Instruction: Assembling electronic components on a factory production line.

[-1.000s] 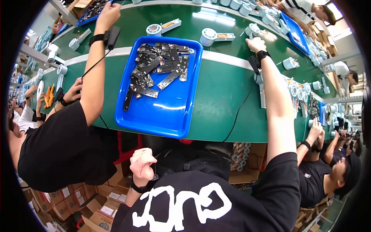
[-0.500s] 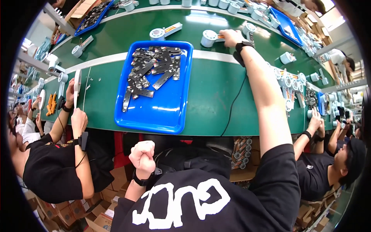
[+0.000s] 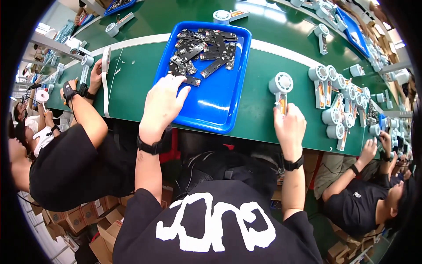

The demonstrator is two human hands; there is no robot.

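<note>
Two bare hands work at the green bench [image 3: 259, 112], each wearing a black band at the wrist. The right hand [image 3: 290, 125] is closed round the handle of a pale blue unit [image 3: 281, 82], whose round, vented head points away from the person, toward the far side of the bench; some orange shows along the handle just above the fingers. This unit is to the right of the blue tray [image 3: 215, 105], apart from it. The left hand [image 3: 165, 101] reaches over the tray's near left side, thumb spread away from the fingers, fingertips at the lower edge of a loose heap of black boards [image 3: 214, 67]; whether it grips one cannot be told, since the fingertips are partly hidden. The boards lie at many angles in the far part of the tray, some across others. Right of the right hand, more units [image 3: 332, 116] lie bunched together on the bench. Beyond the pale strip [image 3: 272, 47] that crosses the bench, a far unit [image 3: 222, 16] lies past the tray's far edge. At the left, a co-worker's hand [image 3: 96, 77] is at a white band [image 3: 105, 83] standing on the bench; at the right, another co-worker's hand [image 3: 368, 151] is raised near the bench edge.
</note>
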